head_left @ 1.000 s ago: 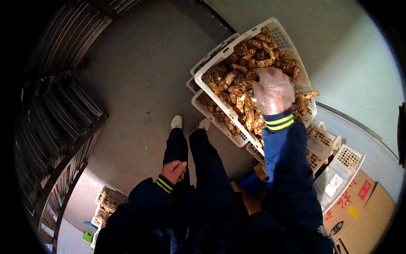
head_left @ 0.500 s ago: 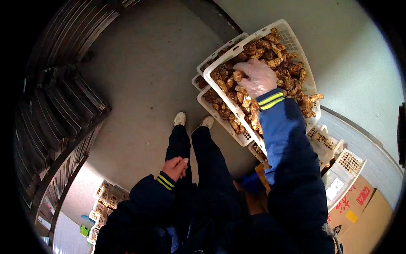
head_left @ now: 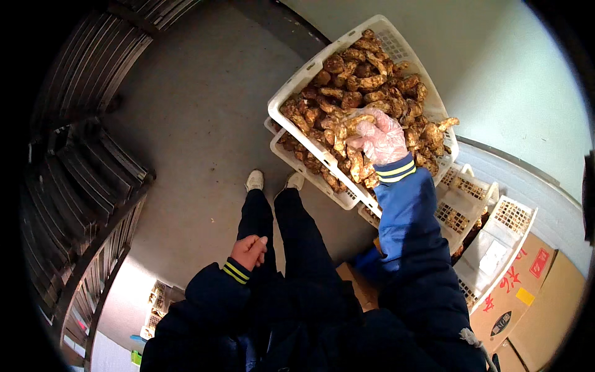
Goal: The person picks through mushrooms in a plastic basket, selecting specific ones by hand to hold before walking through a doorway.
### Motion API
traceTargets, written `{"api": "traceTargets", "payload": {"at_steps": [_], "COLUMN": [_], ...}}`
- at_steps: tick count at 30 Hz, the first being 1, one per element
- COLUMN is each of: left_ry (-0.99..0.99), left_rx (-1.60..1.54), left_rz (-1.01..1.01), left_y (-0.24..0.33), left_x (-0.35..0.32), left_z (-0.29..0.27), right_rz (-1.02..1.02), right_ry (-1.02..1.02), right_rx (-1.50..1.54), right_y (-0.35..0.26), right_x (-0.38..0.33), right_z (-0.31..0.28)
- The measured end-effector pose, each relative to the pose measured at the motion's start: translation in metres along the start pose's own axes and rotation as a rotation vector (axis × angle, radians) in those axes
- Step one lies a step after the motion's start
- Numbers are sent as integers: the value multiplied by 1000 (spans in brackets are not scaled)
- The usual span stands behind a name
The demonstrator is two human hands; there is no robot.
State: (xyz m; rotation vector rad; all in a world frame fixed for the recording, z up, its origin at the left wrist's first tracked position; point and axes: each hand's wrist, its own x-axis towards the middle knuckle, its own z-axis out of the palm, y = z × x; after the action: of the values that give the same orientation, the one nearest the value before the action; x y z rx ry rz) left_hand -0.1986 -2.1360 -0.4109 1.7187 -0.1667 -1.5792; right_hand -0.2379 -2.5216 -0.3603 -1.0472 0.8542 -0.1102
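A white plastic crate (head_left: 291, 93) at the upper right is heaped with brown and tan mushrooms (head_left: 365, 74), thick-stemmed and knobbly. My right hand (head_left: 379, 141), in a clear plastic glove, reaches over the heap. Its fingers are closed around a pale mushroom (head_left: 358, 124), partly hidden by the hand. Other mushrooms lie right beside its fingers. My left hand (head_left: 249, 251) is bare and hangs in front of my left leg, loosely curled with nothing showing in it.
Beneath the top crate stands another mushroom-filled crate (head_left: 277, 141). More white crates (head_left: 496, 239) and a cardboard box (head_left: 517, 297) stand at the lower right. Dark slatted racks (head_left: 87, 180) line the left side. A pale wall (head_left: 496, 93) rises behind the crates.
My right hand has shifted toward the near right part of the heap, its fingers now around a mushroom there. The view has turned slightly; my left hand stays low and curled.
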Motion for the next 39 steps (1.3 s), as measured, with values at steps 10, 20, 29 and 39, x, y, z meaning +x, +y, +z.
{"api": "traceTargets", "payload": {"at_steps": [10,20,29,39], "left_ry": [-18,1,8,14], "left_rx": [-87,-18,-15,12], "left_rz": [-42,-27,-24,21], "left_y": [4,-5,-5,-7], "left_x": [-2,-6,-6,-5], "left_z": [3,5,9,10], "right_rz": [-267,-378,-401,-725], "right_ry": [400,703,327,432], "right_rx": [-41,-92,-1976,-1733], "right_y": [-17,-28,9,-31], "right_x": [-35,-28,-17,-19], "right_z": [-9,-24,-8,-33]}}
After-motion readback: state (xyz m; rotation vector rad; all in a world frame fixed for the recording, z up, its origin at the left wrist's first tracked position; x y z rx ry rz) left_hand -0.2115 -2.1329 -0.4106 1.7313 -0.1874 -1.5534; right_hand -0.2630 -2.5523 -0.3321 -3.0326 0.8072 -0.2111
